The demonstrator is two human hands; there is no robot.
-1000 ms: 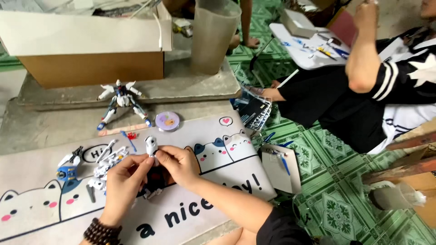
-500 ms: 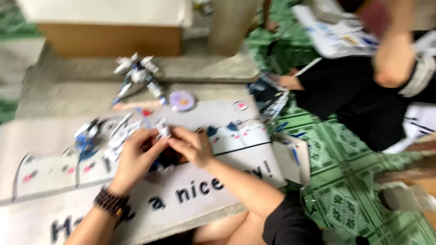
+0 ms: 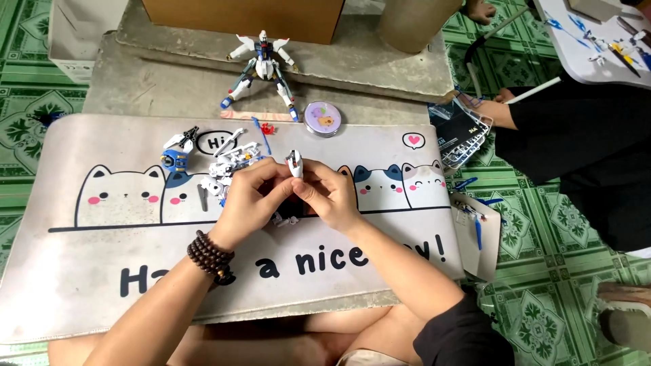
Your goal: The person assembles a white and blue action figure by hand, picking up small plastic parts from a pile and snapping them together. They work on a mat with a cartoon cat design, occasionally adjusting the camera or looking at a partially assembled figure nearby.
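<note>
My left hand (image 3: pixel 251 198) and my right hand (image 3: pixel 330 193) meet over a grey mat with cartoon cats (image 3: pixel 102 271). Together they pinch a small white and dark model part (image 3: pixel 294 165), held upright between the fingertips. A dark bead bracelet sits on my left wrist. Just left of my hands lie several loose white and blue model pieces (image 3: pixel 224 163). A finished white and blue robot model (image 3: pixel 261 64) stands on the concrete slab (image 3: pixel 149 78) beyond the mat.
A round lilac tin (image 3: pixel 322 117) and a small red piece (image 3: pixel 268 128) lie near the mat's far edge. A cardboard box (image 3: pixel 244 17) stands behind. At right, another person in black (image 3: pixel 590 142) sits by plastic part frames (image 3: pixel 464 132). Green patterned floor surrounds.
The camera has tilted down and nearer to the mat. My hands have stayed together on the small part, which now stands more upright between the fingertips.
</note>
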